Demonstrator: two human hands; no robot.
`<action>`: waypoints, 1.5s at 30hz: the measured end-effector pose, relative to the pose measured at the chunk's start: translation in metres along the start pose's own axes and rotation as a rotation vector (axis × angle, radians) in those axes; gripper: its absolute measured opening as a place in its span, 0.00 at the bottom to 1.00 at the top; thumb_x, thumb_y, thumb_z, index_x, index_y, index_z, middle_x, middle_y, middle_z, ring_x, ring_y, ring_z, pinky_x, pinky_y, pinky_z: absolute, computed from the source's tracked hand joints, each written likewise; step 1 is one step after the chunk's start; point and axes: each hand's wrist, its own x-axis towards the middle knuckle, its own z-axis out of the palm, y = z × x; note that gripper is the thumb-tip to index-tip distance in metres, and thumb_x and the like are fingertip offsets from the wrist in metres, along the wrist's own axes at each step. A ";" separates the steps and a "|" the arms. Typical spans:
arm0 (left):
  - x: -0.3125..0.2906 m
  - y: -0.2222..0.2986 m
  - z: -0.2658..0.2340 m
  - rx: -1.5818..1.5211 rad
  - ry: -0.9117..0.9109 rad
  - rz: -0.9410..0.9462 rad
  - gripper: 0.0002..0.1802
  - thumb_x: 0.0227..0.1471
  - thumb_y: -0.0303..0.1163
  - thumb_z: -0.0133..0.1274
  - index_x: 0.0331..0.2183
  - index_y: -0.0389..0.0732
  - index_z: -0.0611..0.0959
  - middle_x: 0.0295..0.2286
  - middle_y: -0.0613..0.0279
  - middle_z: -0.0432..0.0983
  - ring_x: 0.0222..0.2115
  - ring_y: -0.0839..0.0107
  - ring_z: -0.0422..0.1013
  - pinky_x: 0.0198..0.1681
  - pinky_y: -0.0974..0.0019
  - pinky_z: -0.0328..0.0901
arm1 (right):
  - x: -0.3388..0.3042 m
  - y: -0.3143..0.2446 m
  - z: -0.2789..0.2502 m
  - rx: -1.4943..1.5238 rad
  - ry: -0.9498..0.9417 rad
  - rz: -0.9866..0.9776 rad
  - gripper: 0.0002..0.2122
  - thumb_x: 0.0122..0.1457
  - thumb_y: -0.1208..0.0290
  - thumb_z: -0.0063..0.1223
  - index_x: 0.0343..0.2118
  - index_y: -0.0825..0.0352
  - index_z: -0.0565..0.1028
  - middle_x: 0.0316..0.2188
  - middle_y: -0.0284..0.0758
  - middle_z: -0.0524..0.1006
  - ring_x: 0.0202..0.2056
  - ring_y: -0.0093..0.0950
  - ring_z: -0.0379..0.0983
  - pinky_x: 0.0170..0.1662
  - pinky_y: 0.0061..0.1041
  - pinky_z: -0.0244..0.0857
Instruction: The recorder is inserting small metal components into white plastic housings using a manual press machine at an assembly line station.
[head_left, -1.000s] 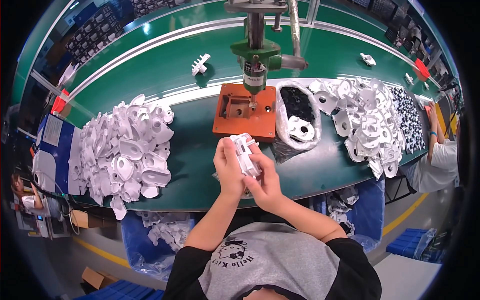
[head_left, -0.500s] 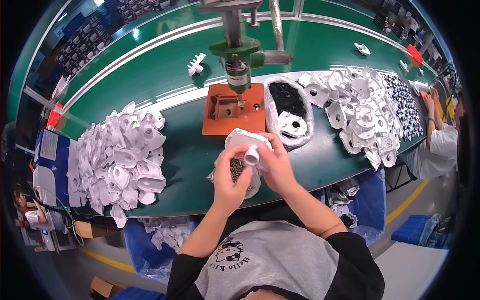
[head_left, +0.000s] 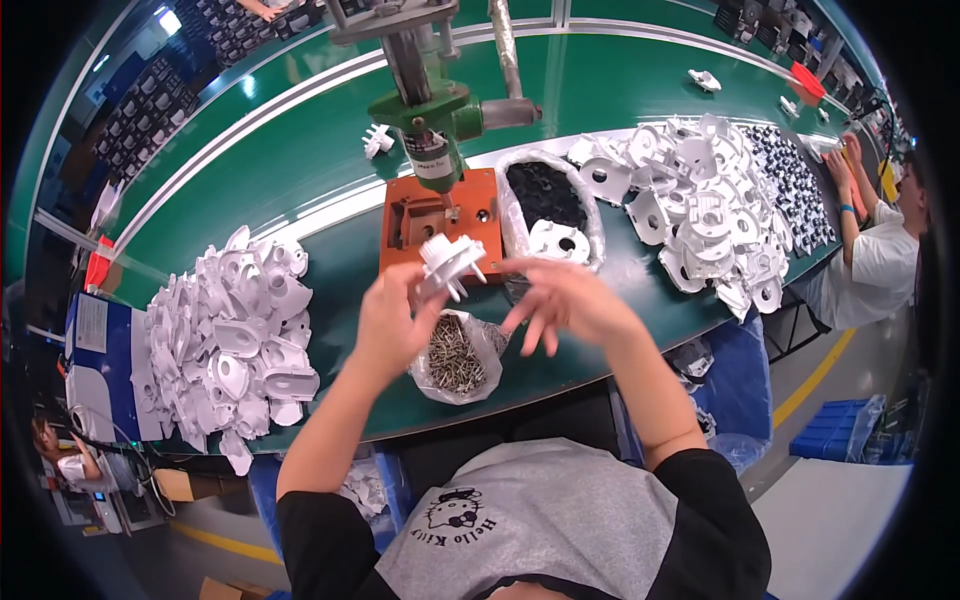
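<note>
My left hand [head_left: 393, 318] grips a white plastic part [head_left: 450, 261] with several prongs, held up in front of the orange fixture plate [head_left: 396, 207]. Just right of it, my right hand [head_left: 572, 300] is off the part, fingers spread and nothing between them. Below and between the hands sits a clear plastic bag of screws [head_left: 456, 362]. Over the orange plate stands a green press-like machine head [head_left: 425, 118], its tip near the metal recess. Beside the plate, a bag-lined container [head_left: 545, 200] of small black pieces has a white part [head_left: 558, 243] lying on it.
White parts pile up on the left [head_left: 235, 340] and on the right [head_left: 705, 215], with small black-and-white pieces [head_left: 785, 185] beyond. Another white part [head_left: 378, 141] lies on the green surface. Blue bins [head_left: 740, 390] stand under the table edge. A co-worker [head_left: 880, 240] works at the right.
My right hand has let go of the white part and opened. The left hand keeps the part, now turned with its prongs showing. The screw bag has come into fuller view.
</note>
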 end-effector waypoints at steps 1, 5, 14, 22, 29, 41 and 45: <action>0.014 -0.008 -0.007 0.115 0.004 0.098 0.17 0.38 0.22 0.59 0.35 0.38 0.75 0.35 0.52 0.75 0.34 0.52 0.71 0.40 0.56 0.66 | 0.009 -0.004 -0.017 -0.228 0.107 -0.074 0.22 0.62 0.61 0.43 0.54 0.71 0.64 0.33 0.48 0.78 0.21 0.34 0.77 0.21 0.25 0.71; 0.057 -0.023 -0.013 0.565 -0.084 0.407 0.11 0.37 0.21 0.55 0.28 0.40 0.72 0.38 0.52 0.74 0.44 0.52 0.71 0.48 0.54 0.66 | 0.062 -0.002 -0.110 -1.127 0.863 -0.368 0.15 0.51 0.69 0.55 0.41 0.70 0.76 0.23 0.41 0.77 0.23 0.31 0.75 0.29 0.28 0.67; 0.071 -0.065 0.003 0.707 -0.117 0.386 0.05 0.49 0.30 0.52 0.31 0.42 0.75 0.42 0.49 0.73 0.47 0.51 0.69 0.52 0.56 0.64 | 0.081 0.003 -0.115 -1.371 0.969 -0.341 0.06 0.53 0.65 0.54 0.31 0.59 0.76 0.29 0.36 0.76 0.32 0.40 0.74 0.34 0.38 0.66; 0.062 -0.077 0.002 0.526 -0.227 0.323 0.10 0.51 0.31 0.51 0.36 0.39 0.76 0.47 0.44 0.68 0.53 0.48 0.62 0.57 0.54 0.58 | 0.078 -0.016 -0.080 -1.300 0.929 -0.714 0.07 0.51 0.68 0.56 0.29 0.66 0.78 0.30 0.40 0.74 0.40 0.38 0.70 0.42 0.34 0.63; 0.053 -0.077 0.020 0.538 -0.055 0.255 0.10 0.51 0.29 0.48 0.36 0.35 0.74 0.47 0.41 0.70 0.53 0.50 0.63 0.59 0.54 0.55 | 0.132 -0.001 -0.017 -0.825 0.374 -0.519 0.07 0.50 0.74 0.57 0.28 0.73 0.76 0.43 0.40 0.72 0.48 0.33 0.66 0.50 0.29 0.60; 0.051 -0.079 0.022 0.507 -0.001 0.212 0.13 0.50 0.34 0.51 0.36 0.35 0.74 0.48 0.42 0.69 0.54 0.51 0.62 0.59 0.53 0.55 | 0.152 0.025 -0.010 -1.231 0.635 -0.685 0.13 0.47 0.66 0.58 0.35 0.65 0.74 0.41 0.37 0.71 0.45 0.40 0.65 0.48 0.39 0.58; 0.051 -0.075 0.023 0.511 -0.015 0.190 0.17 0.50 0.35 0.50 0.39 0.34 0.74 0.48 0.43 0.69 0.54 0.52 0.62 0.60 0.55 0.54 | 0.154 0.025 -0.008 -1.317 0.737 -0.713 0.20 0.46 0.67 0.59 0.42 0.63 0.68 0.44 0.39 0.68 0.46 0.41 0.64 0.48 0.42 0.58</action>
